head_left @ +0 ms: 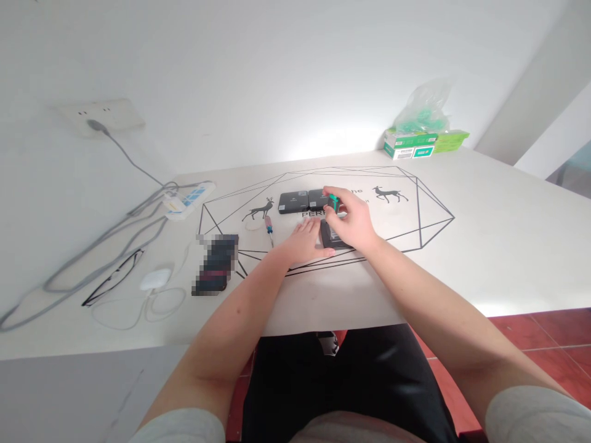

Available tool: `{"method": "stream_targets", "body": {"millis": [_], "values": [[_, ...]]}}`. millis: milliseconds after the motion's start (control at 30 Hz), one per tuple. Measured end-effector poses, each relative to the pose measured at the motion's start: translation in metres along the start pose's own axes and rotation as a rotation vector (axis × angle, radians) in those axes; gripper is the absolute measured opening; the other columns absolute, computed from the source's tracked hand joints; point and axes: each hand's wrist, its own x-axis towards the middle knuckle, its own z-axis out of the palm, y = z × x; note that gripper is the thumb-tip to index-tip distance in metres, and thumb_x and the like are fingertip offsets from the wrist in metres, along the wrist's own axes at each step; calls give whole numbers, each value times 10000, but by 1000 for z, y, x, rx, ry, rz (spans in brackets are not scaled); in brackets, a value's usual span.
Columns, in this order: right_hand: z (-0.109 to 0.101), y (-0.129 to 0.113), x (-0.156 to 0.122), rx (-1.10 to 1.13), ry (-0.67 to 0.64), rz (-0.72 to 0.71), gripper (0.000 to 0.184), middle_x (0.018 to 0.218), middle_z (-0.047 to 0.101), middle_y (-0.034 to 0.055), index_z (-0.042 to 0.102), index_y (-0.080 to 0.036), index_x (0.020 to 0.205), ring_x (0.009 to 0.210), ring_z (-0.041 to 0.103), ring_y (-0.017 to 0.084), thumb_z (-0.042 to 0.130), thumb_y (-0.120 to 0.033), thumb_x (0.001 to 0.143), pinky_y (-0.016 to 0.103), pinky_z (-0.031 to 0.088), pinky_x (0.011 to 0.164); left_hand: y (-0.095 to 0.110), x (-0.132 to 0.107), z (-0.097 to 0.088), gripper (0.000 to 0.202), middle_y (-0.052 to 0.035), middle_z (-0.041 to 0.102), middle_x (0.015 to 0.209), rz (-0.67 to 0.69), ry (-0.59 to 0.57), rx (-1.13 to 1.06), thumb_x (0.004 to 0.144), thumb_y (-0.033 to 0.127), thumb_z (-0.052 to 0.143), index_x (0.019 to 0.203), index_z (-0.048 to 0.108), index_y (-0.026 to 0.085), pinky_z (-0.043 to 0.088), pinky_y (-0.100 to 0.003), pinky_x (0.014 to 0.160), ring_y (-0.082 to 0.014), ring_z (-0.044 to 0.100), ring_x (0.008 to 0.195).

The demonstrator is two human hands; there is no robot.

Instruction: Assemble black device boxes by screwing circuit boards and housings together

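My right hand [353, 215] pinches a small black piece with a green part [333, 202] between thumb and fingers; its exact kind does not show. Below that hand lies a flat black case [330, 237], partly covered by the hand. My left hand [302, 241] rests flat on the table with fingers stretched out, the thumb at the near left edge of the case. Behind the hands sit two more flat black cases, one [293, 202] in full sight and another [316, 198] partly hidden by my right fingers. A small screwdriver [268, 226] with a red and blue handle lies left of my left hand.
On the left are a pixelated dark phone-like object [215, 264], eyeglasses [113, 278], a white charger [156, 279] with its cord, and a power strip [191, 200] with grey cables. Green and white boxes [410, 143] under a plastic bag [425, 107] stand at the back right.
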Motion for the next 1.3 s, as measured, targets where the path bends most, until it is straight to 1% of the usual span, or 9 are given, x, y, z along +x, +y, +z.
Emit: {"method": "stream_targets", "body": {"millis": [167, 267, 367, 433, 567, 733, 900, 1067, 1300], "values": [[-1, 0, 1, 8, 24, 16, 397, 1223, 803, 95, 705, -256, 1296, 998, 769, 265, 600, -298, 916, 434, 677, 785, -4, 2, 3, 1261, -135, -52, 1833, -2, 2, 13, 879, 896, 482, 1758, -72, 182, 68, -591, 1353, -412, -54, 1681], [-2, 0, 2, 16, 42, 20, 396, 1219, 803, 101, 704, -246, 1296, 999, 772, 265, 610, -292, 915, 436, 675, 796, -4, 2, 3, 1273, -131, -75, 1831, -6, -1, 20, 876, 893, 489, 1757, -81, 173, 67, -582, 1355, -410, -66, 1680], [-2, -1, 2, 21, 60, 16, 388, 1208, 803, 99, 700, -243, 1293, 1002, 773, 263, 611, -282, 918, 430, 672, 791, -3, 1, 2, 1291, -166, -47, 1828, -17, -9, 20, 870, 893, 493, 1751, -57, 126, 56, -564, 1359, -403, -61, 1681], [-2, -1, 3, 19, 68, 11, 384, 1201, 805, 96, 699, -245, 1289, 1005, 774, 263, 612, -277, 916, 425, 670, 779, -2, 1, 1, 1286, -177, -22, 1827, -12, -3, 14, 866, 893, 489, 1749, -41, 122, 58, -560, 1360, -399, -53, 1682], [-1, 0, 2, 15, 48, -1, 388, 1200, 807, 96, 699, -245, 1292, 994, 777, 264, 607, -277, 916, 433, 677, 781, -1, 0, 1, 1267, -161, -17, 1830, 8, 9, 5, 869, 894, 477, 1751, -48, 153, 68, -570, 1358, -396, -45, 1683], [-1, -1, 0, 0, 5, -10, 359, 1185, 803, 87, 710, -266, 1276, 989, 770, 254, 594, -305, 938, 418, 693, 766, -1, 1, 2, 1282, -169, -13, 1831, -5, 6, 14, 867, 896, 486, 1753, -47, 139, 68, -569, 1360, -390, -37, 1686], [-3, -3, 1, 20, 15, -20, 343, 1147, 806, 84, 723, -263, 1249, 971, 765, 245, 610, -306, 928, 397, 697, 754, -2, 2, 3, 1289, -176, -20, 1829, -9, -2, 17, 874, 890, 491, 1752, -31, 104, 52, -542, 1365, -389, -59, 1684], [-3, -3, 1, 40, 3, 15, 342, 1160, 802, 87, 722, -268, 1253, 953, 770, 246, 624, -346, 934, 394, 700, 726, -4, 3, 4, 1287, -162, -36, 1829, -6, -4, 27, 869, 907, 472, 1753, -54, 133, 62, -567, 1361, -386, -58, 1684], [-3, -5, 0, 47, -3, 10, 328, 1164, 800, 86, 731, -262, 1240, 962, 772, 243, 632, -313, 931, 371, 697, 700, -2, 2, 3, 1287, -189, -43, 1823, -12, -16, 32, 877, 893, 472, 1746, -47, 98, 47, -540, 1362, -383, -61, 1686]]}}
